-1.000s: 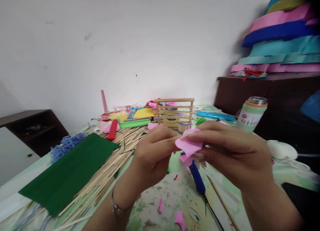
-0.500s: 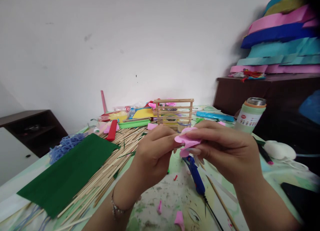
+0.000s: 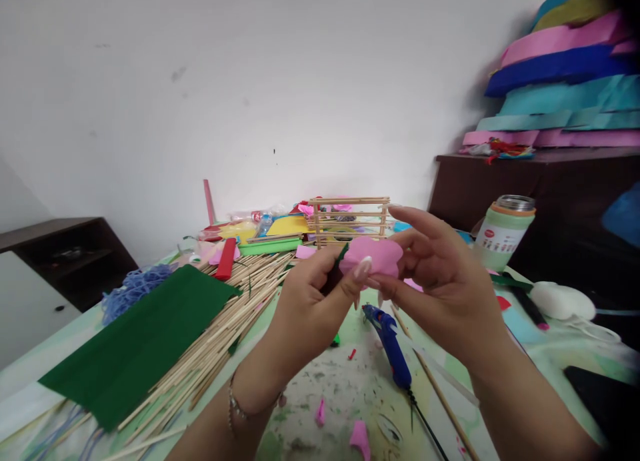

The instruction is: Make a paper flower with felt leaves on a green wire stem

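Between my two hands, above the table, is a pink paper flower with scalloped edges, its broad face toward me. My left hand grips its left side, thumb pressed on the front. A bit of dark green shows behind the flower at that hand. My right hand pinches the flower's lower right edge with the thumb, and its index finger is raised. Below the hands lies a blue hot glue gun, its nozzle pointing away from me. Small pink scraps lie near the front edge.
To the left are many thin wooden sticks, a dark green sheet and blue yarn. A stick frame stands behind my hands. On the right are a green bottle, a white mouse-shaped object and a black flat object.
The pink flower has been turned so its broad face shows. My left thumb has moved onto its front, and my right index finger has lifted away.
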Demonstrator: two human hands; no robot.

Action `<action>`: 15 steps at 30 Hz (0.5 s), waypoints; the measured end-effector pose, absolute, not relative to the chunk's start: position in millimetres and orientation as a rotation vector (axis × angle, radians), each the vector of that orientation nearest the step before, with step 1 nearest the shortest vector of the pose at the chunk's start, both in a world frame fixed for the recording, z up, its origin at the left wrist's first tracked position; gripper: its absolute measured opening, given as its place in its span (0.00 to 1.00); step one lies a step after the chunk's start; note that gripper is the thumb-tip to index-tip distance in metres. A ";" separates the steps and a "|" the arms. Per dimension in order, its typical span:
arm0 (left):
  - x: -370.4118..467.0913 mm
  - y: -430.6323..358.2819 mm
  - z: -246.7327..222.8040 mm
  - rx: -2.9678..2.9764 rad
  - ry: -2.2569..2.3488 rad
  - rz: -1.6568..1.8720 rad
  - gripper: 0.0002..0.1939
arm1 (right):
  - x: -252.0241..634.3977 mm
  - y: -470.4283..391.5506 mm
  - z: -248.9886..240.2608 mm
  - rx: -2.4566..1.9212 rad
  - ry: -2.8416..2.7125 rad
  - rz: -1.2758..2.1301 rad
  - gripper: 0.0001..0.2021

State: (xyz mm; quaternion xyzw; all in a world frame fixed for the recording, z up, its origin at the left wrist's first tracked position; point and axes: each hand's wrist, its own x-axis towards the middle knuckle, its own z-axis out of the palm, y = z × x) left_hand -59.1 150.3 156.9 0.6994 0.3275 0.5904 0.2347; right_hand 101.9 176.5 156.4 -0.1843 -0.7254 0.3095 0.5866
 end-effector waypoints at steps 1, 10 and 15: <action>-59.0 149.7 157.1 1.973 0.924 1.660 0.10 | 101.1 177.2 155.6 -0.432 -1.694 0.721 0.30; -67.3 150.8 160.0 2.172 0.974 1.629 0.14 | 118.5 183.9 161.9 -0.527 -1.894 0.949 0.06; -68.8 150.1 160.7 2.121 0.978 1.586 0.14 | 118.3 184.9 164.2 -0.505 -1.885 1.074 0.09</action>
